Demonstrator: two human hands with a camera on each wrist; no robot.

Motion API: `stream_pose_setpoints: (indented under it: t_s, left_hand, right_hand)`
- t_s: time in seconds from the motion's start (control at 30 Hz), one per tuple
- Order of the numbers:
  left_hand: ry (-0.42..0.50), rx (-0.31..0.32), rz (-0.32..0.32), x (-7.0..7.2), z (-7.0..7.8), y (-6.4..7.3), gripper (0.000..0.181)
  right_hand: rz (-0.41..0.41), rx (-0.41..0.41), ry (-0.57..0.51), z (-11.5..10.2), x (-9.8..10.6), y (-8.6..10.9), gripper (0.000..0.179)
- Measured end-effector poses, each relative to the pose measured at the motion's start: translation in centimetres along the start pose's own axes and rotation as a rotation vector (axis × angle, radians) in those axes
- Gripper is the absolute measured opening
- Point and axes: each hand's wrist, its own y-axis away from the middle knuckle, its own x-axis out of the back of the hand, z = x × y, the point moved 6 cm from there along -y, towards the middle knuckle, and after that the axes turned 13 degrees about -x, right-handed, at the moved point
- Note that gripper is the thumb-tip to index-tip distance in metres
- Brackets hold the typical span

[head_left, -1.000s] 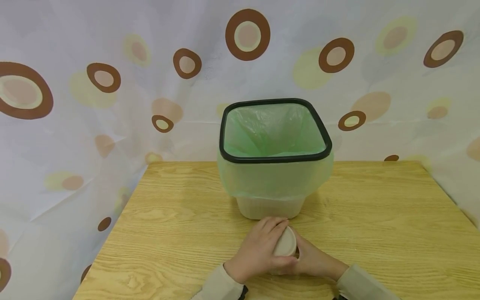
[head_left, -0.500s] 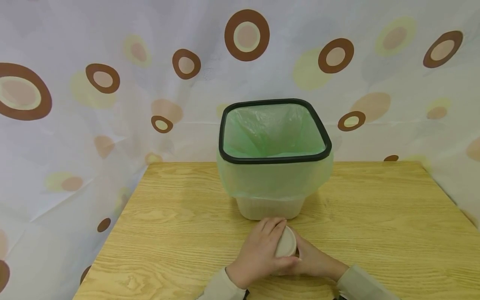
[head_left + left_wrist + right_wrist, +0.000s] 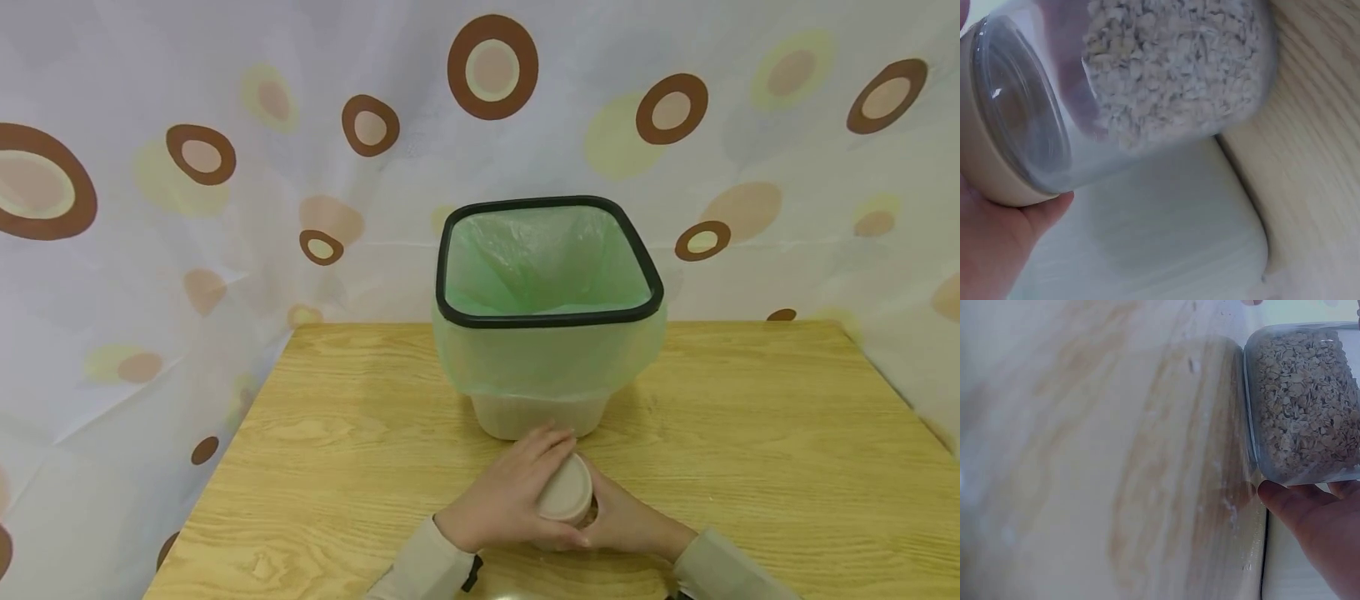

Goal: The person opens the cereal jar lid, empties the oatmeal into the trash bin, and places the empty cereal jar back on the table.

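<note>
A clear jar [image 3: 1309, 403] partly filled with oat flakes stands upright on the table, capped with a beige lid [image 3: 566, 492]. My left hand [image 3: 498, 497] curves around the lid, fingers on its far side and thumb across the near side. In the left wrist view, fingers of that hand meet the rim of the lid [image 3: 997, 150]. Lower down, my right hand [image 3: 630, 518] grips the body of the jar; the right wrist view has its fingers [image 3: 1282, 503] against the jar's side near the base. Part of the jar is hidden behind the hands in the head view.
Just beyond the hands stands a white bin [image 3: 540, 417] with a black rim [image 3: 551, 320] and a green bag [image 3: 551, 358] lining it. Under everything is a wood-grain table [image 3: 337, 467]. A sheet with brown rings [image 3: 300, 167] hangs behind and at the sides.
My left hand has shifted slightly left and turned on the lid, its fingers blurred now, so more of the lid shows. The right hand and jar stay put.
</note>
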Motion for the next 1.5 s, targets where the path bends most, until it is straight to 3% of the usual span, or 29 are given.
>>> stream_pose_setpoints:
  t_s: [0.1, 0.37, 0.67, 0.8, 0.97, 1.13, 1.3, 1.5]
  left_hand:
    - [-0.016, -0.017, 0.002, -0.2, 0.0, 0.1, 0.092]
    - [-0.113, -0.004, 0.085, -0.1, 0.5, 0.0, 0.084]
    - [-0.226, 0.050, 0.152, -0.3, 1.0, 0.0, 0.081]
    - [-0.226, 0.081, 0.177, -0.4, 1.1, 0.0, 0.079]
    - [-0.225, 0.106, 0.188, -0.5, 1.2, 0.0, 0.078]
    - [-0.264, 0.106, 0.181, -0.5, 1.3, 0.1, 0.089]
    - [-0.197, 0.103, 0.155, -0.1, 1.3, 0.2, 0.100]
    - [-0.052, 0.061, 0.066, 0.7, 0.5, 0.2, 0.101]
  right_hand:
    - [0.002, 0.015, 0.002, -0.1, -0.1, 0.0, 0.104]
    - [0.015, 0.016, 0.012, -0.3, 0.0, 0.1, 0.102]
    - [0.024, 0.005, 0.004, -0.2, 0.1, 0.1, 0.104]
    - [0.011, -0.009, -0.027, -0.1, -0.1, 0.1, 0.105]
    - [-0.002, -0.033, -0.049, -0.1, -0.2, 0.1, 0.105]
    - [0.041, -0.024, 0.025, -0.2, 0.1, 0.1, 0.105]
    - [0.046, -0.026, 0.051, -0.2, 0.2, 0.1, 0.106]
    - [-0.012, 0.001, -0.038, -0.1, -0.1, 0.0, 0.104]
